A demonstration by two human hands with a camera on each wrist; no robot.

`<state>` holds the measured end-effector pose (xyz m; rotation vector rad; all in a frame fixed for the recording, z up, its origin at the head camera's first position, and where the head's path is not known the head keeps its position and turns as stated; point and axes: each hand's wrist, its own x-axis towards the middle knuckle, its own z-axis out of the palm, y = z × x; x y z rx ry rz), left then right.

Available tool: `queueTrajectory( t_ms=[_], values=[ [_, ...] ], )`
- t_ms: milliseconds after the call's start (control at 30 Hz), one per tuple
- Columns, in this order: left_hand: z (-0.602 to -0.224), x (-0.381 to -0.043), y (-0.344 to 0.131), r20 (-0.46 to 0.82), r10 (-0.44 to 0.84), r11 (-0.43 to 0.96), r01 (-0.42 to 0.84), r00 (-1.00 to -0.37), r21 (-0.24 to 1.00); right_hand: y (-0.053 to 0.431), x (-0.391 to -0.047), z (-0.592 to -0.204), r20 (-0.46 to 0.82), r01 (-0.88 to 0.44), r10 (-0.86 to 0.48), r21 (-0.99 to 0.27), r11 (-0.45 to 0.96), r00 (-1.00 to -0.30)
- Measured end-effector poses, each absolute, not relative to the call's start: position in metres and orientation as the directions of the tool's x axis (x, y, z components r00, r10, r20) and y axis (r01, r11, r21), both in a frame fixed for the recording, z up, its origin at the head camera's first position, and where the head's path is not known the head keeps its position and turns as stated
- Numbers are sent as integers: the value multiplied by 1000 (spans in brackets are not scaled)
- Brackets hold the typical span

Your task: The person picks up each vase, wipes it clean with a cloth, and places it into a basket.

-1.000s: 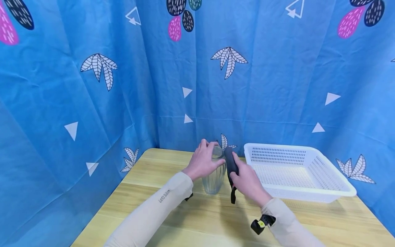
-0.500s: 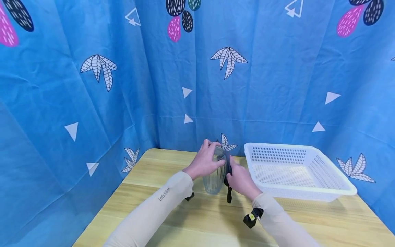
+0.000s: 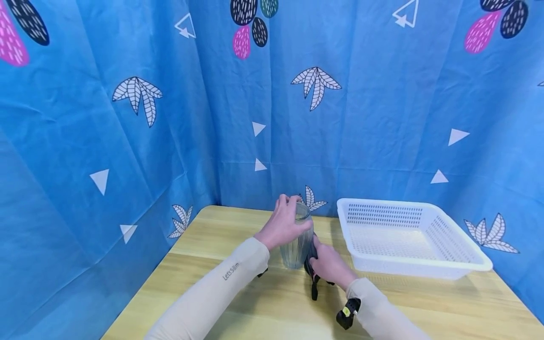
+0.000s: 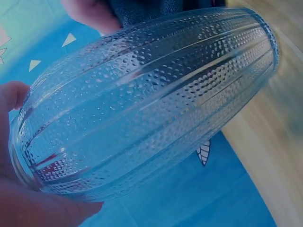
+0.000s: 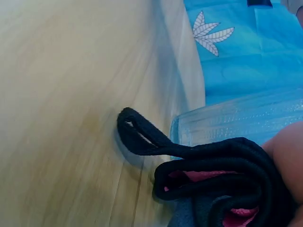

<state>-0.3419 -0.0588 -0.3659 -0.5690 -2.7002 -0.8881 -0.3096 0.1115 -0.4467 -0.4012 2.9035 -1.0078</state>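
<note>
A clear ribbed glass vase (image 3: 293,252) stands upright near the far part of the table, its dimpled wall filling much of the left wrist view. My left hand (image 3: 284,227) grips it around the neck from the left, thumb on the near side. Against the vase's right side, my right hand (image 3: 332,264) holds a dark folded cloth (image 5: 258,158). Pink shows inside the cloth's folds, and a black loop (image 5: 137,135) sticks out from its edge. In the head view, my right hand and the vase hide much of the cloth.
To the right sits a white perforated plastic basket (image 3: 418,267) on the wooden table (image 3: 212,264). A blue patterned curtain (image 3: 374,118) hangs close behind the table and along its left side.
My right hand has moved left and down with the cloth, from beside the vase's rim to its lower side. The left hand stays on the vase's neck.
</note>
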Motion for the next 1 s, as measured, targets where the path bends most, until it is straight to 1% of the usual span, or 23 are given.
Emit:
queueTrajectory(
  t_ms=[133,267,333,533,700,767,867,1000],
  values=[
    [-371,-341,-60,351,273,792,416,-896,447,110,-302,-448,33,-200,-237,-659,725,-971],
    [-371,-339,-62,360,269,825,407,-893,392,109,-294,-437,70,-196,-203,-676,710,-977],
    [-368,-338,-62,351,273,822,407,-896,399,110,-290,-427,108,-208,-185,-674,709,-977],
    [-355,-338,-64,302,332,746,445,-893,496,115,-287,-392,265,-303,-167,-641,705,-950],
    [-355,-340,-63,281,356,730,452,-892,512,114,-290,-375,419,-411,-190,-538,736,-888],
    [-356,-341,-63,286,351,734,452,-892,507,113,-294,-372,452,-427,-193,-501,752,-871],
    [-357,-341,-61,299,345,740,454,-890,497,111,-302,-373,428,-409,-200,-479,777,-881],
    [-357,-341,-60,306,347,749,459,-886,479,110,-312,-382,335,-343,-189,-496,798,-923]
  ],
)
